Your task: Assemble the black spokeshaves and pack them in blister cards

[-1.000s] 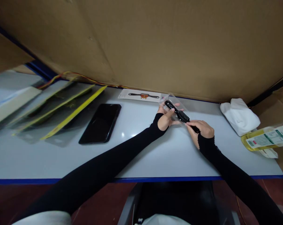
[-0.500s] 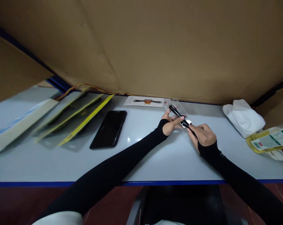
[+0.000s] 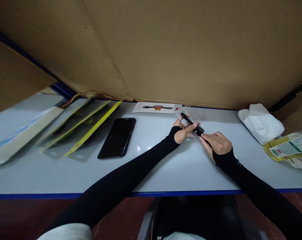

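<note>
While the black spokeshave (image 3: 197,132) is gripped at two places above the pale tabletop (image 3: 176,173), even support seems best, fingertips off its cutting edge. Left hand (image 3: 183,132): thumb laid across its middle, clear plastic packaging (image 3: 192,112) against the fingers. Right hand (image 3: 219,144): fingers closed around its near end. Forearms (image 3: 261,190) converge forward.

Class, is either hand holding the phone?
No, the phone lies on the table, while the left hand and right hand hold the black tool.
</note>
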`<state>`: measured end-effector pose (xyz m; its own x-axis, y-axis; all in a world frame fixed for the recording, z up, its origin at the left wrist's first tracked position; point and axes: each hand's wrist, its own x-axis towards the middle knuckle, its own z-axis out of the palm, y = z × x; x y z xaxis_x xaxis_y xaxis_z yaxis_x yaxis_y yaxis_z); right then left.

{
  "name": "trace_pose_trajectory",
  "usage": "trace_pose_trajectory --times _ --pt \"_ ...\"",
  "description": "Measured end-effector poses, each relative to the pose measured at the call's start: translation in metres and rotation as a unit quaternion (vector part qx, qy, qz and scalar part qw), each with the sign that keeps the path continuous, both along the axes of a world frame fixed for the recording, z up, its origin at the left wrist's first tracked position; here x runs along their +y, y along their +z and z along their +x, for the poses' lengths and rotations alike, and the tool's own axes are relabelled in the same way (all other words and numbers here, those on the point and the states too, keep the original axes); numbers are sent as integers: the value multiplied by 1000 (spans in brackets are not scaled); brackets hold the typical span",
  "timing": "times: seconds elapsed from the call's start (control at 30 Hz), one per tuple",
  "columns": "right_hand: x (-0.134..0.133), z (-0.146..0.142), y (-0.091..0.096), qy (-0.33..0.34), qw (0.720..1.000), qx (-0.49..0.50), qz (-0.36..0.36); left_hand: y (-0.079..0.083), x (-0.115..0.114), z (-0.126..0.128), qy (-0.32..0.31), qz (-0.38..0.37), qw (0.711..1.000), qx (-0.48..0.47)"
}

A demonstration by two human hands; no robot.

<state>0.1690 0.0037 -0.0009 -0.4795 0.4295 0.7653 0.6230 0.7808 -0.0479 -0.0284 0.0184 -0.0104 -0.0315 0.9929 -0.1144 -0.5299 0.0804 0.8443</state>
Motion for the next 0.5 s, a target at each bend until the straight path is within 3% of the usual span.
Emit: trace_pose_trajectory --times 0.27,0.5 --pt "-5 5 -2 2 998 -61 -19 -3 -3 3 10 17 998 54" --pt "-9 -2 3 -15 999 -31 -40 -2 -4 4 13 22 999 48"
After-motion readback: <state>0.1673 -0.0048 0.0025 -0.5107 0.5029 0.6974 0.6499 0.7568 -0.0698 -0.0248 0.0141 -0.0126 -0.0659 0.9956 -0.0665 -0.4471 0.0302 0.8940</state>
